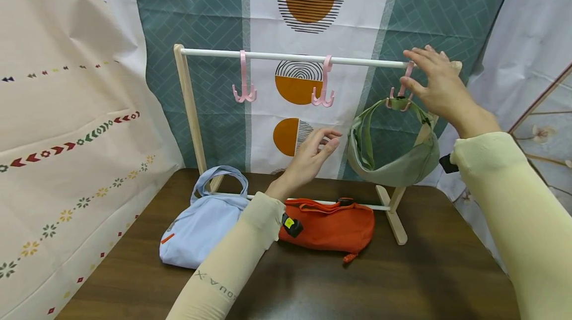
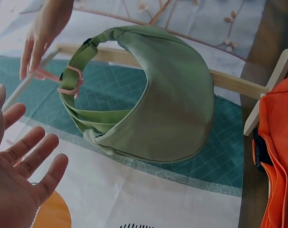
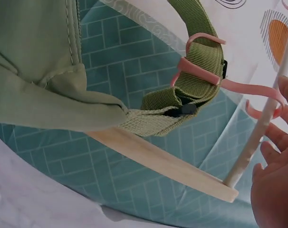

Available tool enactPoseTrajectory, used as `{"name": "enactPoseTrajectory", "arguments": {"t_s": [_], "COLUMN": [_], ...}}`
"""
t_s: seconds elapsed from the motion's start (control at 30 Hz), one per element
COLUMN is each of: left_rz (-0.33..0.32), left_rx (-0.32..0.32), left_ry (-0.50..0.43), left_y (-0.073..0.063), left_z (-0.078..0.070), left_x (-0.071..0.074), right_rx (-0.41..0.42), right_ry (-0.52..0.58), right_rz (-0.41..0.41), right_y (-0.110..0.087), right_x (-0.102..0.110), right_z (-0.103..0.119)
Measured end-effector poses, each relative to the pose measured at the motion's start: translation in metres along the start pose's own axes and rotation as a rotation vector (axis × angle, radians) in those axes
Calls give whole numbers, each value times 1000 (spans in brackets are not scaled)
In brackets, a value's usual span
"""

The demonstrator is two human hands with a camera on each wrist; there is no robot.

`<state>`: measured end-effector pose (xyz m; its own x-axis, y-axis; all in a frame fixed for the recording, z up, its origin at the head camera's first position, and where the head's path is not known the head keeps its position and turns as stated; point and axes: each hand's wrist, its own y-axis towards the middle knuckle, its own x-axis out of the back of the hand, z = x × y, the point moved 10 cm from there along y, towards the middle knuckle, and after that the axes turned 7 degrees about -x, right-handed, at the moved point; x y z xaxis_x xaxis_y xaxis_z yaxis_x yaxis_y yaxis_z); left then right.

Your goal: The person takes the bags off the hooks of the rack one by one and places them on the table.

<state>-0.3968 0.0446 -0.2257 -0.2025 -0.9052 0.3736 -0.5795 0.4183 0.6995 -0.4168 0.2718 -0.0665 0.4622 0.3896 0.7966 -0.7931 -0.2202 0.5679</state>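
Observation:
A green sling bag [image 1: 393, 163] hangs by its strap from the pink hook [image 1: 405, 82] at the right end of the white rail. My right hand [image 1: 435, 82], fingers extended, is at the rail beside the top of that hook; in the right wrist view the fingers [image 3: 279, 137] are right by the rail and hook. My left hand [image 1: 310, 156] is in the air left of the bag, holding nothing, its fingers loosely spread in the left wrist view. Below it on the table lie a red-orange bag [image 1: 330, 228] and a light blue handbag [image 1: 205, 228] with its handles up.
The wooden rack stands on a brown table [image 1: 357, 280], its white rail [image 1: 286, 56] running across the top. Two more pink hooks, one left [image 1: 244, 79] and one in the middle [image 1: 323, 84], hang with nothing on them. Patterned cloths surround the table.

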Motion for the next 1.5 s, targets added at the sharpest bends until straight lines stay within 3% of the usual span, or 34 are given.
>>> {"name": "enactPoseTrajectory", "arguments": {"t_s": [0.33, 0.53, 0.77, 1.0, 1.27, 1.5], "left_rz": [11, 11, 57, 21, 27, 70], "left_rx": [21, 31, 15, 48, 33, 130], "left_ry": [9, 18, 3, 30, 162, 234], "left_y": [0, 5, 13, 17, 45, 72], "left_z": [14, 21, 24, 31, 22, 26], "left_x": [-6, -10, -27, -33, -39, -52], "right_rx": [-25, -29, -27, -30, -47, -89], "right_ry": [-53, -17, 21, 62, 84, 103], "right_rz": [-27, -56, -111, -127, -113, -89], "right_y": [4, 5, 4, 7, 8, 7], "right_x": [-8, -8, -5, -8, -9, -8], "right_z": [-6, -6, -8, -7, -7, -10]}}
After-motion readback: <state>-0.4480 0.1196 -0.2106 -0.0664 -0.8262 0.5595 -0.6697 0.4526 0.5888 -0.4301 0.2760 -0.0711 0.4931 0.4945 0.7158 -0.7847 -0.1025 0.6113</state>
